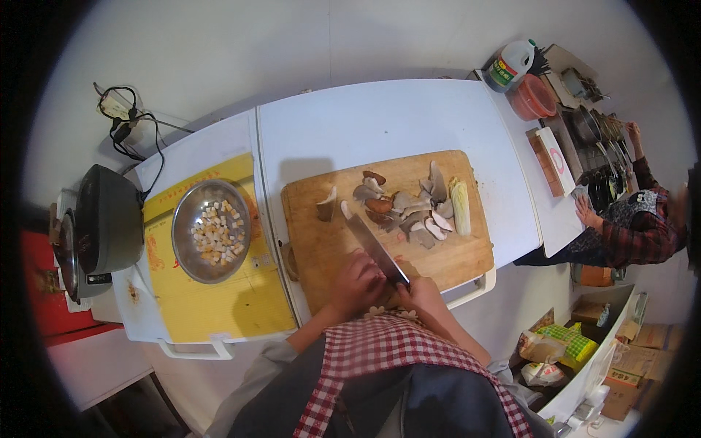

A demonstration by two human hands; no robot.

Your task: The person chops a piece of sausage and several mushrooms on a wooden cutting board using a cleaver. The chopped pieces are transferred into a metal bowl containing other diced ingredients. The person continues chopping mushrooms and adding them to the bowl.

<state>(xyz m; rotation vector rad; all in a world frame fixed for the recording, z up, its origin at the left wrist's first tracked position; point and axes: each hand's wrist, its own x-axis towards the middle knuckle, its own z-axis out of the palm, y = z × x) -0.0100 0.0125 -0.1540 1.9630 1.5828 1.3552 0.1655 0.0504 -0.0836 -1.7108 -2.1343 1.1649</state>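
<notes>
My right hand grips a kitchen knife by its handle, the blade pointing up and left over a wooden cutting board. Just left of the blade is my left hand, blurred, its fingers near the steel; whether it holds anything is unclear. A pale piece lies by the knife's tip. Torn grey and brown mushroom pieces are heaped on the board's right half, with a wedge of napa cabbage beside them. One mushroom piece lies apart to the left.
Left, a steel bowl of small golden-white cubes sits on a yellow sheet. Beyond stand a dark appliance and cables. Rightward are a plastic jug, a red tub and another person near hanging pans.
</notes>
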